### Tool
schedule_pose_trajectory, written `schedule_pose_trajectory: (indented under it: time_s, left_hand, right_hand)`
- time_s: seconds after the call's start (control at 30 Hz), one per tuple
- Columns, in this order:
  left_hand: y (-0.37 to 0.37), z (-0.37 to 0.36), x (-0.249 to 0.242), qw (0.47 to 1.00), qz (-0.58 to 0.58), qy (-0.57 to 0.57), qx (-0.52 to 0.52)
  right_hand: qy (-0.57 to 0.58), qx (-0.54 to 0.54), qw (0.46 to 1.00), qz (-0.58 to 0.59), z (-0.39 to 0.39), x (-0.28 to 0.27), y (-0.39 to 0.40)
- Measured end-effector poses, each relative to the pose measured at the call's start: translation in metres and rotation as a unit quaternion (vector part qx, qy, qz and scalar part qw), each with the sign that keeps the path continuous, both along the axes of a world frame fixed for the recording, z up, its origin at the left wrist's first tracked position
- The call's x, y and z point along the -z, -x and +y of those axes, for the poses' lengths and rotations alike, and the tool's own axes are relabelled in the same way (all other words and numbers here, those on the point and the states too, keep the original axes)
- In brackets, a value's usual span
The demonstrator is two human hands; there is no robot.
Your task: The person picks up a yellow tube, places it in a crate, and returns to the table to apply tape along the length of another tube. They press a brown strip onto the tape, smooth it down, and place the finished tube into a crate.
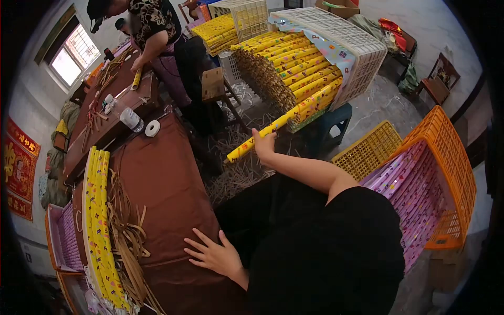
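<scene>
My right hand (pixel 264 145) is wrapped round a long yellow printed paper tube (pixel 278 124), gripping it towards its near end. The tube slants up to the right, and its far part lies along the front of a stack of similar yellow tubes (pixel 302 68) in a white plastic crate (pixel 362 47). Flat on the brown-covered table (pixel 168 210) rests my left hand (pixel 216 255), fingers spread, holding nothing. To its left are brown paper strips (pixel 126 236) and a row of yellow tubes (pixel 97 210).
Across the table a co-worker (pixel 157 42) stands with a hand on a yellow tube (pixel 136 80). A clear bottle (pixel 128 116) and a white tape roll (pixel 152 128) sit on the table. Beside me are a wooden stool (pixel 212 84), a yellow crate (pixel 367 149) and an orange crate (pixel 446 157) of purple tubes.
</scene>
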State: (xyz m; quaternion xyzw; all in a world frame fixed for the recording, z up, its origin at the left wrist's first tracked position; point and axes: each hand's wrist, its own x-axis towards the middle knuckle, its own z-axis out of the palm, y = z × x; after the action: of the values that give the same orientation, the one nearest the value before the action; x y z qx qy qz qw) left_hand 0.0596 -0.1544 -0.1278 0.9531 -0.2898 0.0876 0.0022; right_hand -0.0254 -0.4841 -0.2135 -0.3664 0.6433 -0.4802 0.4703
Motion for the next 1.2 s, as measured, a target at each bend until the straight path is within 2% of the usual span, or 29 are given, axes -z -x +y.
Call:
schedule_pose_trajectory:
  time_s: [0.03, 0.07, 0.13, 0.17, 0.23, 0.33, 0.47, 0.6, 0.83, 0.97, 1.03, 1.1, 1.17, 1.2]
  left_hand:
    - [0.001, -0.001, 0.0, 1.0, -0.004, 0.002, 0.002]
    - [0.002, -0.001, 0.0, 1.0, -0.004, 0.002, 0.002]
    - [0.001, -0.002, -0.001, 1.0, 0.002, -0.001, -0.004]
    - [0.0, -0.003, 0.0, 1.0, 0.001, 0.0, -0.007]
    - [0.0, -0.003, 0.002, 1.0, -0.007, -0.012, -0.007]
    - [0.001, -0.003, 0.004, 1.0, -0.016, 0.014, -0.003]
    - [0.002, -0.005, 0.001, 1.0, -0.006, 0.007, -0.008]
    - [0.002, -0.005, 0.001, 1.0, -0.018, 0.012, 0.002]
    - [0.001, -0.003, -0.004, 1.0, -0.004, 0.016, 0.014]
    - [-0.001, 0.004, -0.001, 0.999, -0.003, 0.021, 0.037]
    - [-0.002, 0.004, 0.001, 0.999, -0.007, 0.031, 0.037]
    - [-0.002, 0.004, -0.001, 0.999, 0.004, 0.031, 0.032]
    - [-0.003, 0.004, -0.002, 0.999, 0.012, 0.033, 0.028]
    - [-0.002, 0.003, -0.002, 0.999, 0.018, 0.031, 0.028]
  right_hand:
    - [-0.021, 0.006, 0.999, 0.023, -0.013, 0.013, -0.005]
    - [0.018, 0.069, 0.996, 0.049, -0.019, 0.024, -0.018]
    - [0.033, 0.062, 0.997, -0.027, -0.011, 0.015, -0.035]
    - [-0.007, 0.014, 0.99, -0.142, 0.023, -0.041, -0.031]
    - [-0.032, -0.027, 0.975, -0.219, 0.05, -0.07, -0.036]
    - [-0.068, -0.094, 0.956, -0.269, 0.08, -0.089, -0.037]
    - [-0.036, -0.113, 0.941, -0.317, 0.107, -0.119, -0.031]
    - [-0.066, -0.143, 0.936, -0.315, 0.124, -0.127, -0.027]
    - [-0.039, -0.131, 0.946, -0.294, 0.126, -0.117, -0.044]
    - [0.03, -0.107, 0.954, -0.28, 0.079, -0.076, -0.052]
    - [0.008, -0.092, 0.973, -0.21, 0.055, -0.082, -0.047]
    - [0.044, -0.012, 0.994, -0.104, 0.02, -0.058, -0.05]
    - [0.039, -0.018, 0.992, -0.115, -0.005, -0.044, -0.043]
    - [0.054, 0.025, 0.992, -0.107, -0.013, -0.043, -0.045]
